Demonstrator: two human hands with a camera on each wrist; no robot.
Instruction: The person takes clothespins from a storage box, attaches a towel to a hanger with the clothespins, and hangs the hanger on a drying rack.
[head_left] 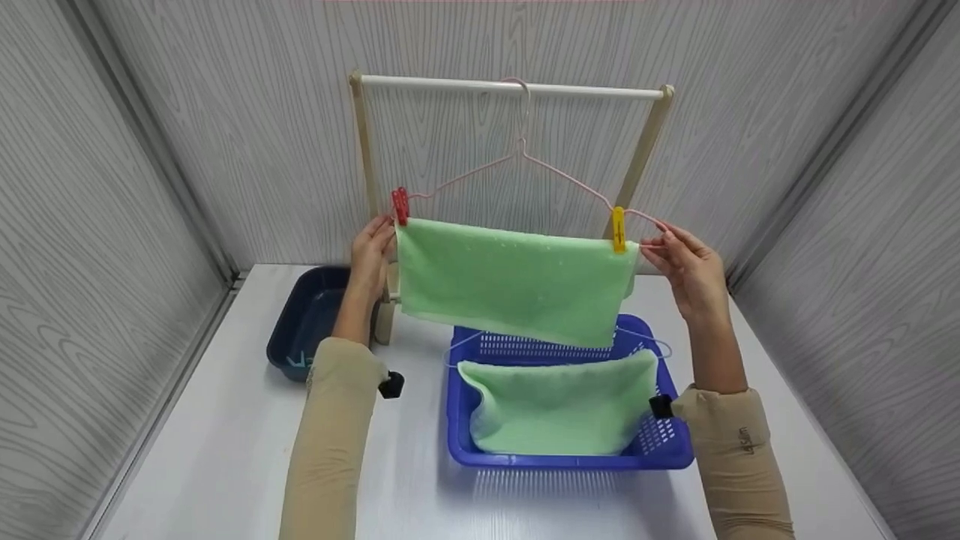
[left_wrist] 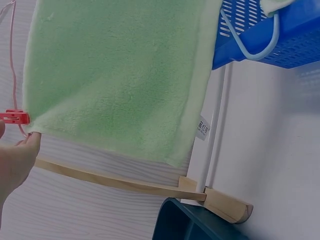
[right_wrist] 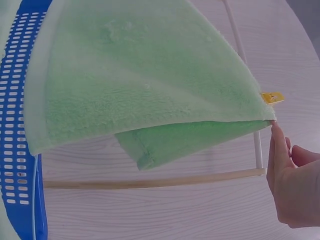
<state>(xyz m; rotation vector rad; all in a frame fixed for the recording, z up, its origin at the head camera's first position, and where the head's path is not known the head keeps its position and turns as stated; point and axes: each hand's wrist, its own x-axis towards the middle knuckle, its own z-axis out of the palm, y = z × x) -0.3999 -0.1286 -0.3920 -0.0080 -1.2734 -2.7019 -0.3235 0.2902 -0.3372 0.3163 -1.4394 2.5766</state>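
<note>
A light green towel [head_left: 517,277] hangs folded over a pink hanger [head_left: 562,177], whose hook loops over the white rod [head_left: 442,83]. A red clothespin [head_left: 400,206] clips its left corner and a yellow clothespin [head_left: 619,229] its right. My left hand [head_left: 369,255] pinches the hanger's left end beside the red clothespin; in the left wrist view its fingertips [left_wrist: 34,139] meet the towel's corner. With thumb and fingers, my right hand [head_left: 686,270] pinches the hanger's right end, just outside the yellow clothespin.
Below sits a blue perforated basket [head_left: 570,461] with a second green towel [head_left: 559,412] on a light blue hanger [head_left: 660,343]. At left, a dark teal bin [head_left: 315,315] contains a few small clips. Wooden posts [head_left: 643,154] carry the rod near the back wall.
</note>
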